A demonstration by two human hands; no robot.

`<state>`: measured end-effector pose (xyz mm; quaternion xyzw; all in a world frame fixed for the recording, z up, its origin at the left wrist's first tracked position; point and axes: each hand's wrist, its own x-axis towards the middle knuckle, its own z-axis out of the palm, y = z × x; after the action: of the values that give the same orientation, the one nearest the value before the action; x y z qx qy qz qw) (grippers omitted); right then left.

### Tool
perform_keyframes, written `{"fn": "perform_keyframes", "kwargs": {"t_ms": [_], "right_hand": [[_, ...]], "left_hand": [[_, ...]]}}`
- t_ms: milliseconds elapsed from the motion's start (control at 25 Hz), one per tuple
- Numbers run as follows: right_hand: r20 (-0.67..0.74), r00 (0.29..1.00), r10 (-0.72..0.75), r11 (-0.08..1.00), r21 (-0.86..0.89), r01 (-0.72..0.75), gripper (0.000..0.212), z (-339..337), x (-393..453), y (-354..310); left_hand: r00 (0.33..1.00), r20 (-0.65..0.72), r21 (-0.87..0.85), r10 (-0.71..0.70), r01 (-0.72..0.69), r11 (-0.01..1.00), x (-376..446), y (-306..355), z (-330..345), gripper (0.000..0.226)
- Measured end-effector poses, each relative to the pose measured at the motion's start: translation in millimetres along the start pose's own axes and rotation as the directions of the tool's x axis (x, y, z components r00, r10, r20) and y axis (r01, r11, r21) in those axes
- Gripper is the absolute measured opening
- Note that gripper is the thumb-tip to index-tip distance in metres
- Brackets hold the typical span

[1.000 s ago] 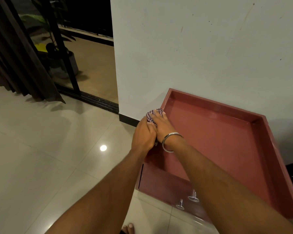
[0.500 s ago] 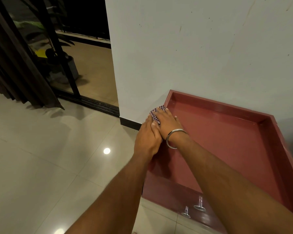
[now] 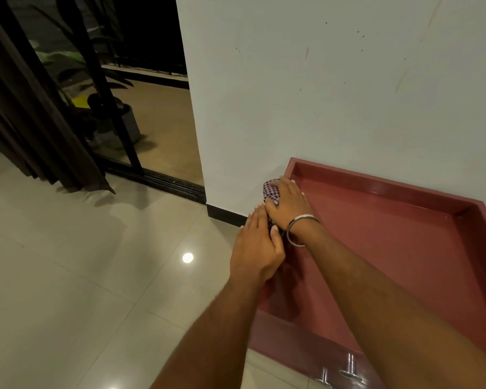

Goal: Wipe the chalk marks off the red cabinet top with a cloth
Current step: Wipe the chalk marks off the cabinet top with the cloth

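Note:
The red cabinet top (image 3: 390, 248) has a raised rim and stands against the white wall. A bunched checkered cloth (image 3: 270, 192) sits on its left rim near the back corner. My right hand (image 3: 289, 204), with a metal bangle on the wrist, covers the cloth, its fingers curled over it and pressing it onto the rim. My left hand (image 3: 257, 245) lies along the same rim just behind the right hand. Its fingers are fairly straight and its thumb touches the cloth's near end. I cannot make out any chalk marks on the red surface.
Two metal knobs (image 3: 348, 369) stick out of the cabinet front at the bottom. Glossy beige floor tiles (image 3: 82, 276) spread to the left. Further left are a dark curtain (image 3: 26, 122), a sliding door track (image 3: 163, 182) and a potted plant (image 3: 115, 122).
Both hands have slid with the cloth a little along the left rim toward the wall. The view has shifted slightly.

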<state>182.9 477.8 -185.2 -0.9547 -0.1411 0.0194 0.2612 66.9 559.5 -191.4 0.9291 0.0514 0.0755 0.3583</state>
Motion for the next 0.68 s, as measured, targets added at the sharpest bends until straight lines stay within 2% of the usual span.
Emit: {"fn": "perform_keyframes", "kwargs": {"t_ms": [360, 680], "right_hand": [[-0.025, 0.999, 0.038, 0.999, -0.038, -0.039, 0.059, -2.7, 28.6, 4.6], [-0.086, 0.993, 0.082, 0.996, -0.031, -0.085, 0.059, -3.9, 56.0, 7.9]], "left_hand": [[0.995, 0.067, 0.184, 0.074, -0.085, 0.979, 1.3, -0.5, 2.9, 0.07], [0.989, 0.096, 0.246, 0.111, -0.132, 0.96, 6.4, -2.3, 7.0, 0.074]]}}
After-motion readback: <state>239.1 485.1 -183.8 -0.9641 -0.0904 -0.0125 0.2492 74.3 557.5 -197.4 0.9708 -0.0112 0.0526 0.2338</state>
